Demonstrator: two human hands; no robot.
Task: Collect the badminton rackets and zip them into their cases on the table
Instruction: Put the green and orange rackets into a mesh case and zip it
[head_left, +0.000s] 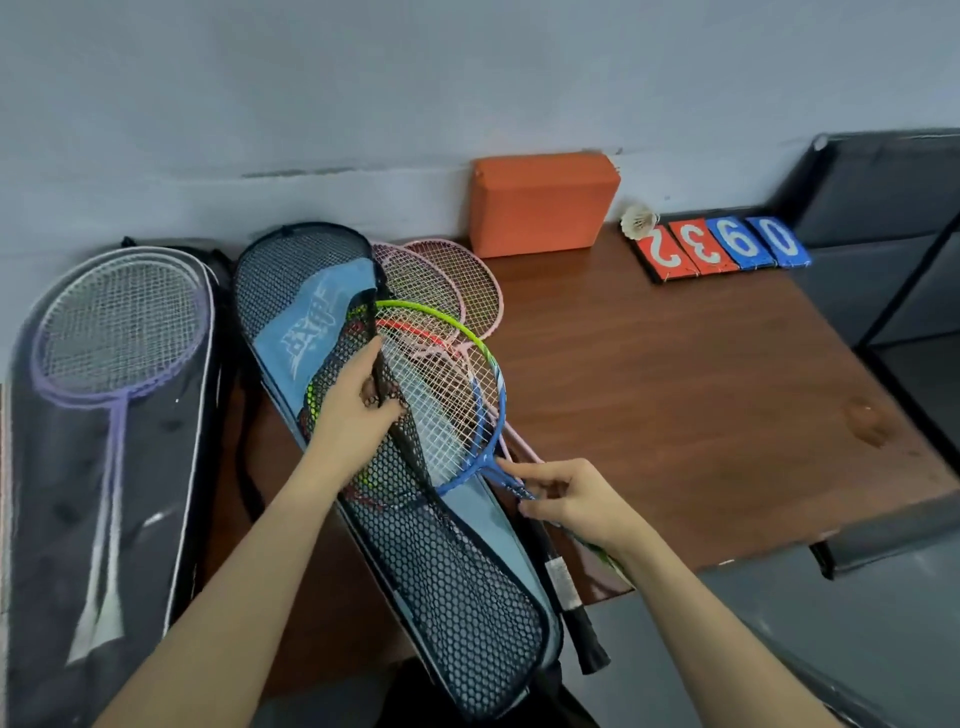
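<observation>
Gripping mesh case flap: left hand | pinching green-blue racket: right hand | cases 2 | pink rackets seemingly 2

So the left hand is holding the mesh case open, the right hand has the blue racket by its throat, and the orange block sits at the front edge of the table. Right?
Not quite. In the head view the orange block stands at the back of the table, against the wall. The rest holds: the left hand holds the mesh case open, and the right hand has the blue racket by its throat.
</observation>
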